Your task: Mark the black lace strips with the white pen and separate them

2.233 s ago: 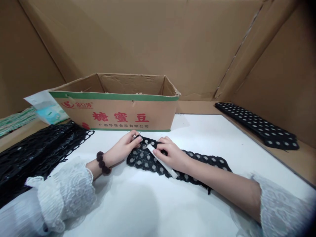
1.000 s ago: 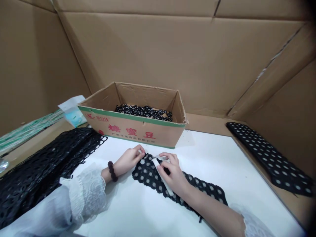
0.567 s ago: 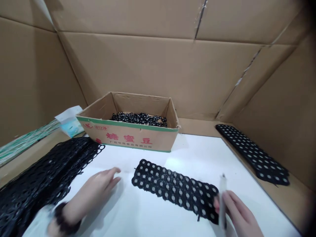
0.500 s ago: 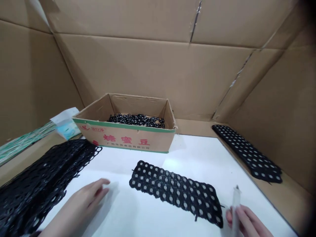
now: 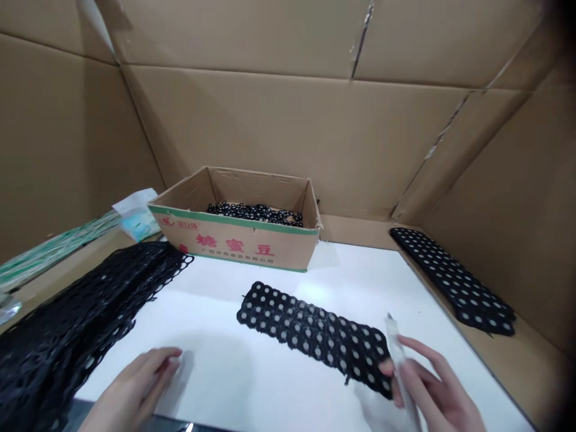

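A black perforated strip (image 5: 310, 330) with rows of pale round spots lies flat on the white table, slanting down to the right. My right hand (image 5: 436, 384) is closed around a whitish, pen-like tool (image 5: 400, 366) with a small dark tip pointing up. Its fingers are at the strip's right end; whether they touch it I cannot tell. To the left of the strip, my left hand (image 5: 139, 384) hovers low over the table, fingers loosely bent and nothing visible in them. Beside it on the left lies a heap of black openwork strips (image 5: 90, 306).
An open cardboard box (image 5: 238, 240) with black ring-patterned pieces (image 5: 256, 213) stands at the back. Another spotted black strip (image 5: 450, 279) rests along the right edge. Green and white strands (image 5: 67, 240) and a plastic packet (image 5: 137, 216) are at far left. Cardboard walls (image 5: 270, 120) surround the table.
My right hand has moved left with the pen-like tool, up to the strip's right end. My left hand has drawn back toward the near edge, and the view has shifted slightly.
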Demonstrator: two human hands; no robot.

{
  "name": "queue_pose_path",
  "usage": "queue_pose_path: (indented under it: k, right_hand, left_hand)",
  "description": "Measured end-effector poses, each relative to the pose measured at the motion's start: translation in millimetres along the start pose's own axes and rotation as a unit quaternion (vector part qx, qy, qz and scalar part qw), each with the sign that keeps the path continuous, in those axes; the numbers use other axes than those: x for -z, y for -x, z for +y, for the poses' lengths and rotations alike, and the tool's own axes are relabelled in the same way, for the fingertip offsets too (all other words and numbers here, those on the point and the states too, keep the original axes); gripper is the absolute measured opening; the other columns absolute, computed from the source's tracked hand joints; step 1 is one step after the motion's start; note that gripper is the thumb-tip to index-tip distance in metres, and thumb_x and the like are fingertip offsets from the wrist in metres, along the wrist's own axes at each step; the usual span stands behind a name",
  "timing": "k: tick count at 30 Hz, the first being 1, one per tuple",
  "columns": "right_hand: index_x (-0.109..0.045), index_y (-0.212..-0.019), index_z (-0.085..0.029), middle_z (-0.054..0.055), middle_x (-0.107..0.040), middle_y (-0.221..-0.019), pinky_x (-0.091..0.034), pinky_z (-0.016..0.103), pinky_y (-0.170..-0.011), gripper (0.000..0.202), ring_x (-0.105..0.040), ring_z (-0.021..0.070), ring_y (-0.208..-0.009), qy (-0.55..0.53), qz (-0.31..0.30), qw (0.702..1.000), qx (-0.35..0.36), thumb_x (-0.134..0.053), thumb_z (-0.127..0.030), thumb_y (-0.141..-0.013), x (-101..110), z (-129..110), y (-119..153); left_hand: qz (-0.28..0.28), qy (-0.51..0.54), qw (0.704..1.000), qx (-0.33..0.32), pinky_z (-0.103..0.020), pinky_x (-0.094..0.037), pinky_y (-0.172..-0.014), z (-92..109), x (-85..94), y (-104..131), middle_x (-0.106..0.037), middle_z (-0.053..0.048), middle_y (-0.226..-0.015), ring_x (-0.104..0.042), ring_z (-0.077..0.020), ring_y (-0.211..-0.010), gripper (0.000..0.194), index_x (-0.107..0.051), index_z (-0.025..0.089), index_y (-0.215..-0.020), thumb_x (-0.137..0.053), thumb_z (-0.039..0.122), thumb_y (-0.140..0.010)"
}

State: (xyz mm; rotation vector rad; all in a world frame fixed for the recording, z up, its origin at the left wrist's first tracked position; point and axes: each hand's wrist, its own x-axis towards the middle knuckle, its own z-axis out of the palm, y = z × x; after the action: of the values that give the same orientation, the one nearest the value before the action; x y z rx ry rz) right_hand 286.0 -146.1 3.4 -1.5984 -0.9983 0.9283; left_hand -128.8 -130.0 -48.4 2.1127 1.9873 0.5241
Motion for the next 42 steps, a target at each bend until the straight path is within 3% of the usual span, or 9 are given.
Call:
queue_pose_path:
  k: [2,6,11,15,20,23,30,35,42]
  right_hand:
    - [-0.047,-0.113,-0.025,0.008,-0.065,-0.089,-0.049,0.030,-0.060,0.044,-0.057,0.0159,-0.058,0.009,-0.110,0.994,0.026,-0.050,-0.048,-0.076,-15,-20,-11]
    - [-0.052,-0.111,-0.023,0.010,-0.064,-0.101,-0.046,0.031,-0.069,0.038,-0.062,0.0172,-0.072,-0.031,-0.309,0.948,0.061,-0.037,-0.046,-0.085,-56,-47,-25]
    - [-0.051,-0.111,-0.019,0.012,-0.059,-0.112,-0.044,0.030,-0.064,0.046,-0.065,0.0173,-0.072,-0.088,-0.439,0.889,0.096,-0.033,-0.052,-0.085,-117,-48,-47]
    - [-0.053,-0.107,-0.016,0.015,-0.058,-0.113,-0.045,0.032,-0.066,0.080,-0.065,0.0190,-0.073,-0.116,-0.488,0.853,0.142,-0.009,-0.072,-0.072,-153,-34,-71]
    - [-0.055,-0.097,-0.018,0.007,-0.064,-0.090,-0.046,0.032,-0.073,0.046,-0.061,0.0164,-0.073,-0.083,-0.411,0.894,0.156,-0.059,-0.053,-0.067,-168,-16,-82]
    - [-0.057,-0.086,-0.017,0.001,-0.057,-0.066,-0.046,0.028,-0.063,0.029,-0.055,0.0131,-0.063,-0.050,-0.382,0.910,0.156,-0.052,-0.044,-0.076,-169,-8,-80]
    - [-0.056,-0.082,-0.017,-0.001,-0.050,-0.061,-0.041,0.024,-0.056,0.024,-0.049,0.0110,-0.056,-0.016,-0.350,0.922,0.164,-0.046,-0.039,-0.080,-175,1,-83]
    - [-0.058,-0.082,-0.018,-0.002,-0.051,-0.058,-0.039,0.024,-0.053,0.018,-0.047,0.0110,-0.053,0.015,-0.335,0.925,0.176,-0.045,-0.031,-0.078,-173,1,-81]
    - [-0.050,-0.078,-0.019,-0.004,-0.050,-0.060,-0.037,0.021,-0.052,0.008,-0.044,0.0094,-0.052,0.014,-0.334,0.916,0.221,-0.048,-0.021,-0.070,-167,-5,-76]
  left_hand:
    - [-0.070,0.000,0.997,-0.017,-0.027,-0.047,-0.079,24,9.7,-19,-0.062,-0.002,-0.096,-0.058,-0.0185,-0.089,0.028,-0.056,0.025,-0.094,-0.037,0.043,-0.084]
    - [-0.104,-0.013,0.993,-0.053,-0.034,-0.044,-0.081,56,14.9,-46,-0.059,-0.006,-0.095,-0.055,-0.0202,-0.089,0.028,-0.054,0.020,-0.098,-0.033,0.034,-0.086]
    - [-0.016,-0.033,0.995,-0.097,-0.039,-0.039,-0.091,68,-17.5,-48,-0.049,-0.011,-0.114,-0.046,-0.0237,-0.106,0.033,-0.048,0.016,-0.113,-0.037,0.030,-0.085]
    - [0.039,-0.058,0.994,-0.082,-0.044,-0.035,-0.095,70,-39.7,-37,-0.040,-0.010,-0.127,-0.036,-0.0261,-0.116,0.040,-0.040,0.022,-0.126,-0.033,0.029,-0.087]
    - [0.028,-0.089,0.992,-0.088,-0.045,-0.037,-0.091,71,-40.4,-32,-0.038,-0.006,-0.129,-0.036,-0.0271,-0.116,0.045,-0.034,0.038,-0.129,-0.033,0.025,-0.086]
    - [0.027,-0.110,0.990,-0.081,-0.045,-0.037,-0.091,73,-42.5,-31,-0.035,-0.005,-0.132,-0.034,-0.0277,-0.118,0.046,-0.035,0.039,-0.128,-0.034,0.023,-0.085]
    - [0.007,-0.108,0.992,-0.070,-0.042,-0.037,-0.088,88,-32.6,-45,-0.043,-0.009,-0.125,-0.038,-0.0274,-0.111,0.044,-0.032,0.025,-0.131,-0.032,0.025,-0.087]
    - [-0.074,-0.058,0.993,-0.067,-0.036,-0.038,-0.081,108,-17.4,-86,-0.055,-0.011,-0.094,-0.049,-0.0227,-0.089,0.028,-0.055,0.014,-0.100,-0.035,0.029,-0.086]
    - [-0.070,-0.016,0.997,0.006,-0.035,-0.039,-0.074,120,-37.3,-102,-0.053,-0.011,-0.091,-0.051,-0.0240,-0.087,0.016,-0.047,0.014,-0.090,-0.038,0.022,-0.080]
